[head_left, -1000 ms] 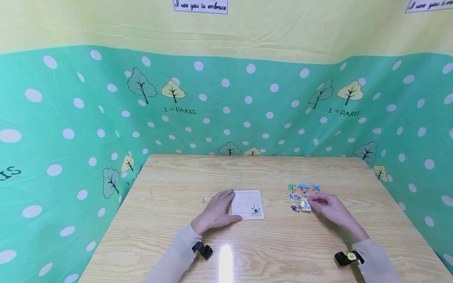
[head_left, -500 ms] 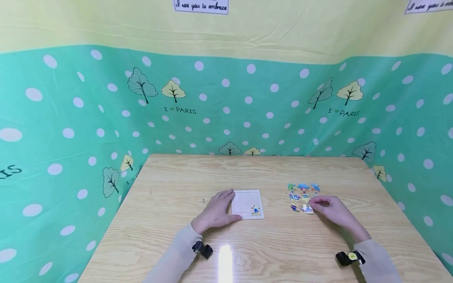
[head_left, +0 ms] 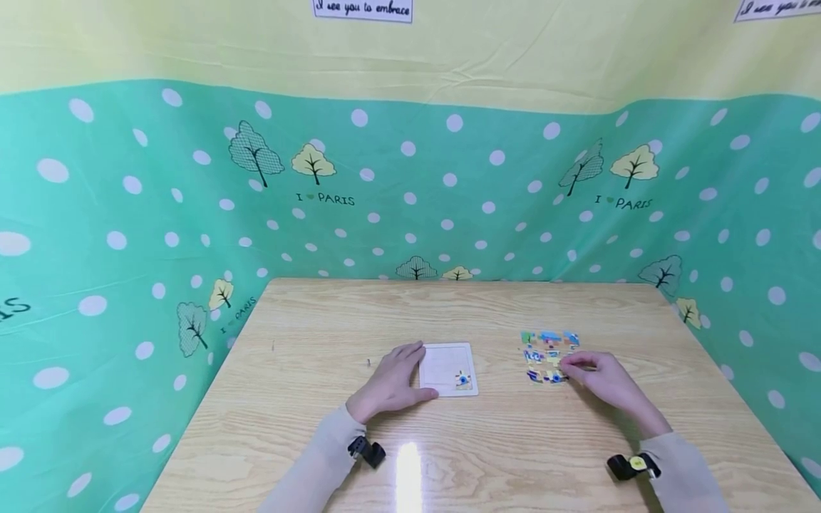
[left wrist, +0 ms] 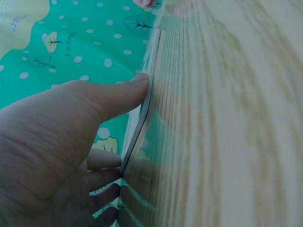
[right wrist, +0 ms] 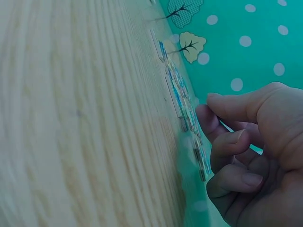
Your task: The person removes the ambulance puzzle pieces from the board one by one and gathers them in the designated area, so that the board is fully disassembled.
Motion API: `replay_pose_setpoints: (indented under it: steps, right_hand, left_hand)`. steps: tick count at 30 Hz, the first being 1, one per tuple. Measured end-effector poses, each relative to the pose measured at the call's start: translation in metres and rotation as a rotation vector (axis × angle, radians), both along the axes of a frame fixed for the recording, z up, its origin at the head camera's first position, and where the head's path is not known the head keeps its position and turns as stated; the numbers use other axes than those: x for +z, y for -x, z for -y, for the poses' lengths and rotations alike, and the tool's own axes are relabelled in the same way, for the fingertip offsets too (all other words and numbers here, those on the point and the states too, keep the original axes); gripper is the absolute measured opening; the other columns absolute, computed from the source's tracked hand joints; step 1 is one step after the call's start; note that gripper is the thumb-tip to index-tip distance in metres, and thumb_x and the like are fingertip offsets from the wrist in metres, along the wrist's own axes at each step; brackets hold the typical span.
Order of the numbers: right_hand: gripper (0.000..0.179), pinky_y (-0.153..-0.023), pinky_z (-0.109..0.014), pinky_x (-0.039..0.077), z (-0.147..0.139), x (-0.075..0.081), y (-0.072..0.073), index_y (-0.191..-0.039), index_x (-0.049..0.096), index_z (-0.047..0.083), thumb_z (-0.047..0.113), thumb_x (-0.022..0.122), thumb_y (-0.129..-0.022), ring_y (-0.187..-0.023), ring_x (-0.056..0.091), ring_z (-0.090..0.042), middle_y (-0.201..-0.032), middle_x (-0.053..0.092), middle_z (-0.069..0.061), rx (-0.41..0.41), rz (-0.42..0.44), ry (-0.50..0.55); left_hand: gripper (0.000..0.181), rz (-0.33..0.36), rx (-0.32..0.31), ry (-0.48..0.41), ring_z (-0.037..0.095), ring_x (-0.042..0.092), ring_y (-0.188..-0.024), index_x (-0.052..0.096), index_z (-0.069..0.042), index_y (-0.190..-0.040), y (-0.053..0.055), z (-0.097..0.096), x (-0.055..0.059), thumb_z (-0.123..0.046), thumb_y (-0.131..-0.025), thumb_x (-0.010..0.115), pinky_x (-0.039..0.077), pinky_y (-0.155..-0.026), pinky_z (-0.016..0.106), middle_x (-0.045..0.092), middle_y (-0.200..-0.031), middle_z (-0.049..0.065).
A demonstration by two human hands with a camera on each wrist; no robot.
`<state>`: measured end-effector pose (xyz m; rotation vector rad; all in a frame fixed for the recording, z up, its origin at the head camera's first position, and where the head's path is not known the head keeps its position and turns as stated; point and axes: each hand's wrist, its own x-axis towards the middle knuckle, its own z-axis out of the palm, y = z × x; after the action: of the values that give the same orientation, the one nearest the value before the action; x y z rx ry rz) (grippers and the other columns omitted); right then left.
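Note:
My left hand (head_left: pixel 393 385) rests at the left side of a shallow white puzzle tray (head_left: pixel 442 360). Its thumb (left wrist: pixel 125 94) touches the tray's near edge, and the spread fingers lie along the left side. One puzzle piece (head_left: pixel 463 380) with a blue round spot sits in the tray's near right corner. To the right, my right hand (head_left: pixel 599 377) is beside the loose puzzle pieces (head_left: pixel 550 337), thumb and index tips (right wrist: pixel 203 109) close together. Another piece with a blue spot (head_left: pixel 555 377) lies just below those fingertips. Whether they pinch a piece is hidden.
The wooden table (head_left: pixel 500 442) reaches back to a green dotted cloth (head_left: pixel 449 185). A tiny dark object (head_left: pixel 368 363) lies left of the left hand. Both wrists wear black straps with small devices (head_left: pixel 368 452).
The blue-spotted piece near the right fingertips looked raised or tilted and shifted slightly; now it looks flat in the near row. The right hand moved only a little; the left stayed on the tray.

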<state>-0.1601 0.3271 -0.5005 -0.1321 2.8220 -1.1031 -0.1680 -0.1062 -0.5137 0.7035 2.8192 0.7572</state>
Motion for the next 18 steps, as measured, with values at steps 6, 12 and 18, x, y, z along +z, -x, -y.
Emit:
replay_pose_setpoints:
  steps: [6, 12, 18]
  right_hand:
    - [0.03, -0.09, -0.036, 0.054, 0.01, 0.0, 0.001, -0.119, 0.078, 0.006, 0.031, 0.068, -0.106, -0.114, 0.068, -0.031, -0.119, 0.077, -0.012, 0.009, 0.005, 0.0]
    - [0.027, -0.087, -0.031, 0.053, 0.025, -0.002, 0.005, -0.118, 0.079, 0.008, 0.029, 0.07, -0.104, -0.111, 0.067, -0.024, -0.118, 0.077, -0.009, 0.039, -0.002, 0.021]
    - [0.021, -0.081, -0.026, 0.053, 0.04, 0.0, 0.007, -0.114, 0.08, 0.009, 0.025, 0.072, -0.103, -0.105, 0.066, -0.02, -0.113, 0.077, -0.007, 0.078, -0.001, 0.063]
  left_hand:
    - [0.096, -0.001, -0.001, -0.001, 0.041, 0.033, -0.159, 0.04, 0.0, -0.162, 0.0, 0.0, 0.001, -0.055, -0.092, 0.076, 0.028, -0.13, 0.059, 0.036, -0.172, 0.017]
    - [0.096, -0.006, 0.0, 0.005, 0.04, 0.034, -0.159, 0.041, 0.0, -0.162, 0.0, 0.0, 0.0, -0.055, -0.092, 0.076, 0.029, -0.13, 0.059, 0.037, -0.172, 0.017]
    - [0.096, -0.006, -0.001, -0.003, 0.041, 0.034, -0.159, 0.041, 0.0, -0.162, -0.001, 0.0, 0.0, -0.055, -0.092, 0.076, 0.029, -0.13, 0.059, 0.037, -0.172, 0.017]
